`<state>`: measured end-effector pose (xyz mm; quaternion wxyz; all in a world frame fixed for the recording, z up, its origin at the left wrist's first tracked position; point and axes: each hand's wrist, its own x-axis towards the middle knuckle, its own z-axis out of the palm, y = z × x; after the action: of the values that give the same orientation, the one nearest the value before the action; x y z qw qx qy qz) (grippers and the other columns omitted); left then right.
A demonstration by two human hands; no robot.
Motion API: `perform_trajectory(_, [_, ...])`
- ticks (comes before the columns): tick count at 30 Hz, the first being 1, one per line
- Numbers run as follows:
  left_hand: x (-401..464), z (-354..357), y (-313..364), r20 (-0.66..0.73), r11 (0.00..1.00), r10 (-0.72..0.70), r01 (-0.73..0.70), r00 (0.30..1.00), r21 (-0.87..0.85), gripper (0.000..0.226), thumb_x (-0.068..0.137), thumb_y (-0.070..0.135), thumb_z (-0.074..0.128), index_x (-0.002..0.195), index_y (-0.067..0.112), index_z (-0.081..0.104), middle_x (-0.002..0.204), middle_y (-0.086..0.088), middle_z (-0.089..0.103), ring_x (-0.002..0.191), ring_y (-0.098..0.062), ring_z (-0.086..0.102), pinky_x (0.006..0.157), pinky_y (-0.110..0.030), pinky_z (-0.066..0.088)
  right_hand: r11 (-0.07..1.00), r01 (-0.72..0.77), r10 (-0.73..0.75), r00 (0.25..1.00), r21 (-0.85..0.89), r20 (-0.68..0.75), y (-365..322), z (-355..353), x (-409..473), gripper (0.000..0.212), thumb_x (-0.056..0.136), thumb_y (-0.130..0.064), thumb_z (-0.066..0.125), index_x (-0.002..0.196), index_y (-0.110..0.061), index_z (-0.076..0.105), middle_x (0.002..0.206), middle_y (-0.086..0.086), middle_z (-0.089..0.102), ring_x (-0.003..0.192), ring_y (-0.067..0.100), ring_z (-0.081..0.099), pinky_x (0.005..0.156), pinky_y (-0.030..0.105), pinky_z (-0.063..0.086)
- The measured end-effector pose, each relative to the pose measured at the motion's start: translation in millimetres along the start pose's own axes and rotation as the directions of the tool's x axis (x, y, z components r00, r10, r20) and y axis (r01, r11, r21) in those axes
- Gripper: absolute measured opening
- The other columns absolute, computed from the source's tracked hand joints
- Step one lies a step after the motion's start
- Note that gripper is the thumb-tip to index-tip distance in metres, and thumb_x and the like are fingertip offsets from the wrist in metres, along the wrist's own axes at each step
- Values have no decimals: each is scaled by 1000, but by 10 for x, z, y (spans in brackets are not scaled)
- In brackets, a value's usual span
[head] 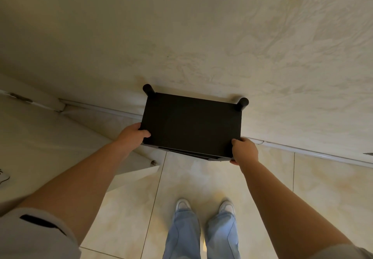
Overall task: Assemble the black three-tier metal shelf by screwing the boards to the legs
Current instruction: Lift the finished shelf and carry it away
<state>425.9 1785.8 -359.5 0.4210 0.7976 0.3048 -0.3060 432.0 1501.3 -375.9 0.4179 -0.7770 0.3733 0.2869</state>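
The black shelf stands upright against the cream wall, seen from above, so its top board fills most of its outline. Two round leg tops stick up at the far corners, one at the left and one at the right. Edges of lower boards peek out under the near edge. My left hand grips the near left corner of the top board, thumb on top. My right hand grips the near right corner the same way.
The marbled cream wall runs behind the shelf, with a white skirting strip at its foot. A white door with a small stopper stands at the left. My feet in pale shoes stand on the tiled floor.
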Motion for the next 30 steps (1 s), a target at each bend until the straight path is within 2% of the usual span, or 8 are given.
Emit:
perform_trajectory(4, [-23,44,-37,-53,993,86,-81,995,89,43,89,12,57,131,15,49,125,-7,54,115,-27,52,94,-36,42,999,39,-39,999,0,9,-15,-65,-49,40,95,-28,50,131,-9,49,110,8,56,87,26,57,86,44,54])
perform_trajectory(6, [-64,77,-35,-123,964,152,-120,981,238,47,88,14,58,133,14,46,126,-11,52,112,-29,52,89,-36,44,994,108,-107,994,-22,12,20,-94,-122,47,95,-29,51,137,-12,43,124,10,56,95,24,56,88,38,52])
perform_trajectory(9, [-143,112,-1,-237,867,265,-124,935,483,59,86,22,60,140,14,38,136,-15,42,120,-33,45,96,-45,44,966,235,-230,972,-111,50,71,-129,-320,54,95,-26,53,143,-13,34,135,8,50,105,22,53,85,31,45])
perform_trajectory(15, [-431,212,282,-135,634,452,-211,882,744,66,94,39,47,150,23,16,157,-3,15,144,-27,11,114,-53,16,805,406,-388,912,-433,134,75,-327,-680,75,92,-35,55,151,-28,9,155,0,22,137,24,32,107,41,37])
perform_trajectory(18, [-684,227,444,-85,589,487,-255,869,766,64,96,44,40,151,27,11,159,0,9,145,-25,4,116,-53,11,705,433,-439,889,-562,134,27,-446,-901,72,95,-36,50,151,-27,5,158,-3,11,145,20,11,113,40,24])
perform_trajectory(21, [-953,195,534,-86,588,510,-274,856,761,64,97,44,40,151,27,10,159,0,7,146,-24,3,116,-52,11,660,445,-472,872,-605,126,-8,-535,-1140,69,97,-36,46,151,-26,5,159,-2,8,146,19,5,116,38,17])
perform_trajectory(27, [-1640,199,402,-55,738,497,-389,866,552,67,95,30,51,151,23,14,158,0,9,143,-23,16,113,-41,28,634,481,-489,856,-605,168,193,-748,-1804,56,97,-34,45,147,-20,26,151,-1,28,140,20,23,110,36,28])
perform_trajectory(30, [-2021,175,209,-98,789,473,-371,876,489,66,95,28,52,150,23,16,157,0,12,141,-23,23,108,-39,33,632,474,-478,861,-613,173,438,-874,-2127,49,97,-35,45,143,-21,35,148,-2,32,137,18,28,107,35,31])
